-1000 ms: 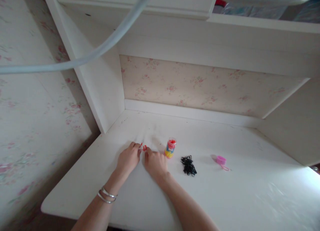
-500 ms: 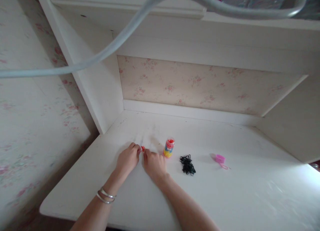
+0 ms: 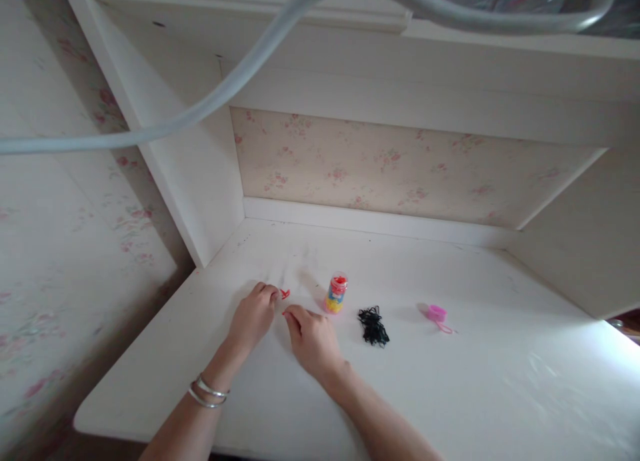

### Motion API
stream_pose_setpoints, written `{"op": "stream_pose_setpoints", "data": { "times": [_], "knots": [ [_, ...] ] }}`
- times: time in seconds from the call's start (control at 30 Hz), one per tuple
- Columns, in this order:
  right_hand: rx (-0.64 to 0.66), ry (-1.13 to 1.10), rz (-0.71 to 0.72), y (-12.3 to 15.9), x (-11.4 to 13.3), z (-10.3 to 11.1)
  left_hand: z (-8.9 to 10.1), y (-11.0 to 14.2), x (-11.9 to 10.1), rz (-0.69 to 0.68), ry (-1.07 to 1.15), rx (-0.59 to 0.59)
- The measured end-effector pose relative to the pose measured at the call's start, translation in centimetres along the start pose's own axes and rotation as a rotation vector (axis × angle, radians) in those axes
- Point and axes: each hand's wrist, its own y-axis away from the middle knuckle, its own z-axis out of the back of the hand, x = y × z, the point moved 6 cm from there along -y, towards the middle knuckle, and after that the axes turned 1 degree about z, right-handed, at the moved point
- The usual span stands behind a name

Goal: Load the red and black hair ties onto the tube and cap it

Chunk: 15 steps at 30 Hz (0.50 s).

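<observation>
A small cluster of red rubber bands (image 3: 285,294) shows at the fingertips of my left hand (image 3: 253,318), whose thumb and fingers are pinched on its near edge. Just right of it, my right hand (image 3: 311,338) is closed, with thumb and forefinger pinching a small red band (image 3: 283,313) low over the table. Beyond that hand stands an open clear bottle (image 3: 336,293) with a red, blue and yellow look and red pieces at its mouth. A tangled pile of black rubber bands (image 3: 373,326) lies to the right.
A pink cap (image 3: 437,313) with a loop lies farther right on the white desk (image 3: 450,388). A pale cable (image 3: 200,111) crosses the upper view before the overhead shelf (image 3: 425,81). The white side panel (image 3: 175,134) borders the desk at left.
My hands were close together at the red bands. My right hand has drawn back toward me, with a small red band in its fingertips. My left hand stays almost in place.
</observation>
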Motion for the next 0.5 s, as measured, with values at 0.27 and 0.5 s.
{"op": "stream_pose_setpoints", "data": {
  "times": [0.27,0.5],
  "knots": [
    [-0.317,-0.276,-0.175,-0.3,-3.8,10.5,-0.1,0.1,0.0,-0.002,-0.017,-0.016],
    [-0.127,-0.069,-0.138,-3.5,-5.6,13.2,0.0,0.2,0.0,-0.015,-0.042,-0.014]
  ]
}}
